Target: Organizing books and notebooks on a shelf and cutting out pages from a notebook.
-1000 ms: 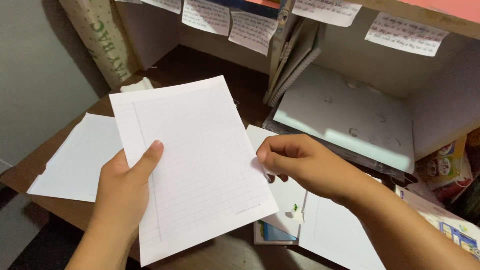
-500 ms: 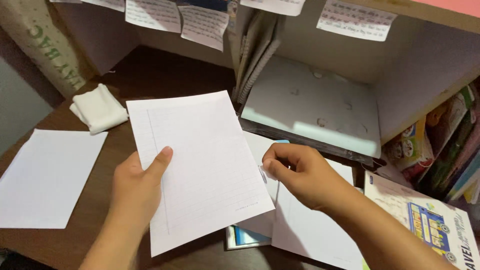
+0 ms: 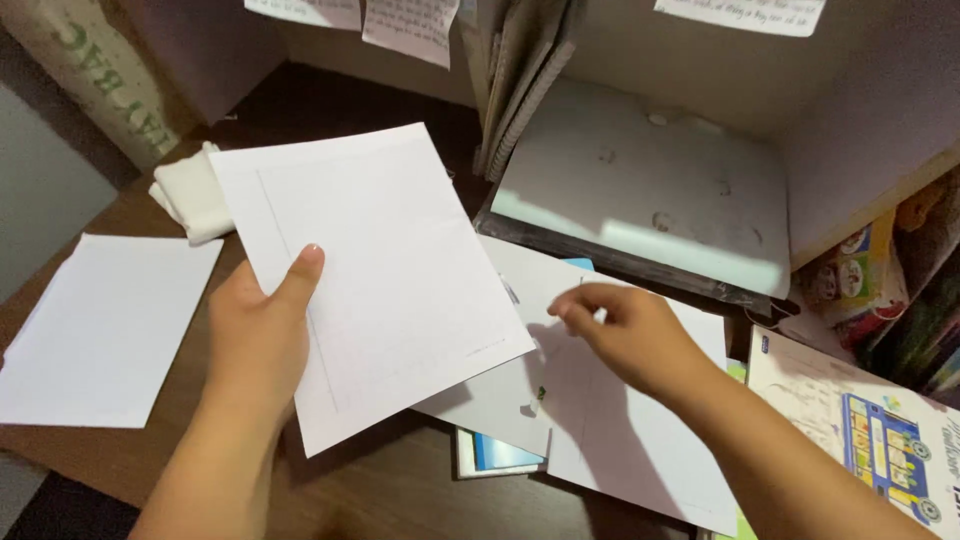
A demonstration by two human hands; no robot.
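Observation:
My left hand (image 3: pixel 258 340) holds a lined white sheet of paper (image 3: pixel 390 270) by its left edge, thumb on top, lifted over the brown desk (image 3: pixel 150 450). My right hand (image 3: pixel 625 335) is off that sheet, hovering with loosely curled fingers over more white sheets (image 3: pixel 620 440) lying on the desk to the right. Whether it pinches anything small I cannot tell. A small green mark (image 3: pixel 540 395) shows on the sheet below.
Another white sheet (image 3: pixel 100 330) lies at the left. A folded white cloth (image 3: pixel 192 195) sits behind it. A grey laptop-like slab (image 3: pixel 650 200) leans under the shelf, with notebooks (image 3: pixel 520 80) upright beside it. Colourful books (image 3: pixel 870 420) lie at the right, a blue booklet (image 3: pixel 495 455) under the sheets.
My right hand has let go of the lined sheet's right edge and moved right, over the lower sheets. My left hand has lifted and tilted the sheet to the left.

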